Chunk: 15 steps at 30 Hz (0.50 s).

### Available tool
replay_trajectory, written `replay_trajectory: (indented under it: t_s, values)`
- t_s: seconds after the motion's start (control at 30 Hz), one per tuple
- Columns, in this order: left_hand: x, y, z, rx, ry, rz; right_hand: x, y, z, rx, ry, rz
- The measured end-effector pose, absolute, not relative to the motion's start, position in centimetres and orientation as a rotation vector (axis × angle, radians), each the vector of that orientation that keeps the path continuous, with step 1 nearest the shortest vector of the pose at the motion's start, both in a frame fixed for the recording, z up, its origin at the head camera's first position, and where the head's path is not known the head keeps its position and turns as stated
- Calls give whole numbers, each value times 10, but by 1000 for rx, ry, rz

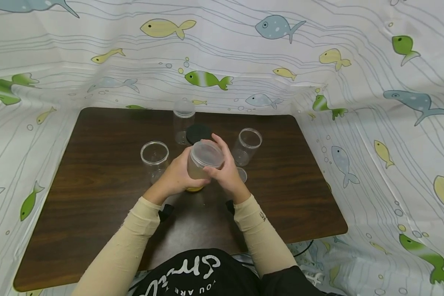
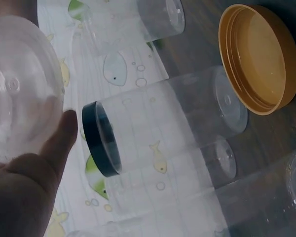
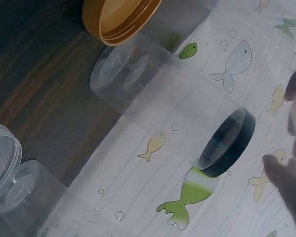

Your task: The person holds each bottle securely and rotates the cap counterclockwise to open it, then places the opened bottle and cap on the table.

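Both hands hold a clear plastic jar with a translucent lid (image 1: 207, 153) above the middle of the table. My left hand (image 1: 178, 172) grips its left side, the thumb low on the front. On the other side my right hand (image 1: 226, 169) curls round the jar, thumb near the lid's lower edge. The left wrist view shows the round clear jar base (image 2: 19, 89) beside the left thumb. Below the hands an orange lid (image 2: 259, 59) lies on the table with its hollow side up. Just beyond stands a clear jar with a dark lid (image 2: 153, 126).
Open clear jars stand at left (image 1: 154, 153) and right (image 1: 247, 144) of the hands. A jar with a translucent lid (image 1: 184, 115) stands at the back of the brown table (image 1: 96, 197). Near the right wrist lies a clear lid (image 1: 242, 174). Fish-patterned cloth (image 1: 229, 53) surrounds the table.
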<state>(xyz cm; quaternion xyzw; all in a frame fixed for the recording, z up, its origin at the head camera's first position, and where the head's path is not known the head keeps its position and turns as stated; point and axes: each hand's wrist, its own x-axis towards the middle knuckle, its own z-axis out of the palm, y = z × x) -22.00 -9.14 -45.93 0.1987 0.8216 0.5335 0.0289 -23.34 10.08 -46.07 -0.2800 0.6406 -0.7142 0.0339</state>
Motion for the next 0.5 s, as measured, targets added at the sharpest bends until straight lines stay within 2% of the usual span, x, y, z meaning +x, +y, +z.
replay_trajectory:
  t_s: [0.3,0.5]
  values:
    - [-219,-101,-458,855,2155,1714,-251,114,-461,-1213,1582,-2046]
    - [-222,-102,-460,884,2130,1753,-256,114,-462,-1220,1495,-2034]
